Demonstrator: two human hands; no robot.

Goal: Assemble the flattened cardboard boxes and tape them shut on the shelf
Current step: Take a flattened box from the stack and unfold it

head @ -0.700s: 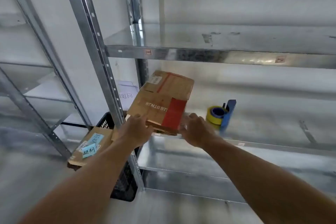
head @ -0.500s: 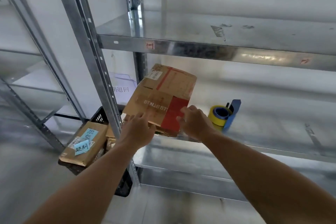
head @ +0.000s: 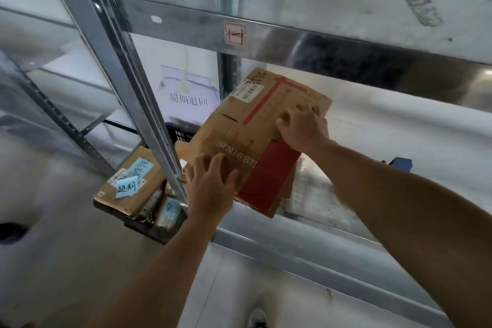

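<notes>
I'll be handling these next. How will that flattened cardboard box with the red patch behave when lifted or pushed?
Probably light: the flattened cardboard box sits tilted over the shelf edge under just the left hand and right hand. Likely stiff across panels yet hinging at its visible creases. Being flat, it should slide, not roll.

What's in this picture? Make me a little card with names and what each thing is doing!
box: flattened cardboard box at the front edge of the shelf
box marks: red patch, white label
left: left hand rests on the box's near end, fingers spread
right: right hand has fingers curled on the box's far right part
beside the shelf: black crate holding a parcel with blue notes
taped shut: not yet
</notes>
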